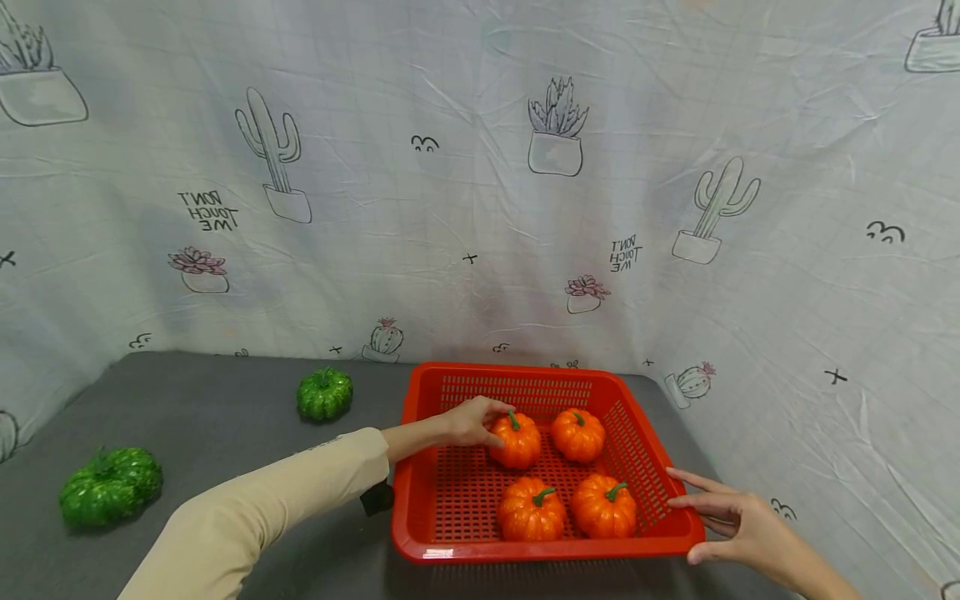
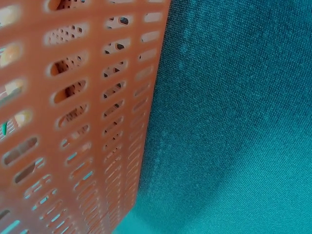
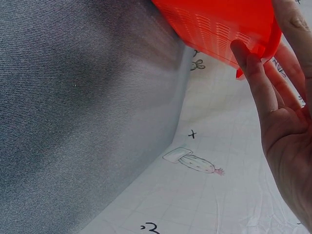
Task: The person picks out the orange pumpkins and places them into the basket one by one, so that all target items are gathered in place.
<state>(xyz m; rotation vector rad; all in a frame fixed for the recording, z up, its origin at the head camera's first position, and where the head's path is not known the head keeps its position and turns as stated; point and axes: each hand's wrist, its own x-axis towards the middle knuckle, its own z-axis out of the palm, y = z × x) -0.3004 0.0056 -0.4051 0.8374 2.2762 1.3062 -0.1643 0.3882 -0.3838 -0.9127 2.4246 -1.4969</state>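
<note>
Inside a red perforated plastic basket [image 1: 547,550], my left hand [image 1: 472,422] holds a small orange pumpkin [image 1: 520,442], with thumb and fingers at its left side and top. Several more orange pumpkins [image 1: 531,510] sit on the basket floor to the right and in front of it. At the basket's front right corner my right hand [image 1: 742,525] grips the rim, fingers over the edge and thumb lower down. The right wrist view shows the fingers [image 3: 258,83] at the outer wall. Only the slotted side wall [image 2: 96,73] shows in the left wrist view; the left hand is hidden there.
A green pumpkin [image 1: 325,394] stands on the grey tabletop [image 1: 247,417] left of the basket. Farther left are two overlapping green pumpkins [image 1: 108,487]. A white cloth [image 1: 480,208] printed with cacti hangs behind and along the sides. My left sleeve [image 1: 277,508] reaches toward the basket's left rim.
</note>
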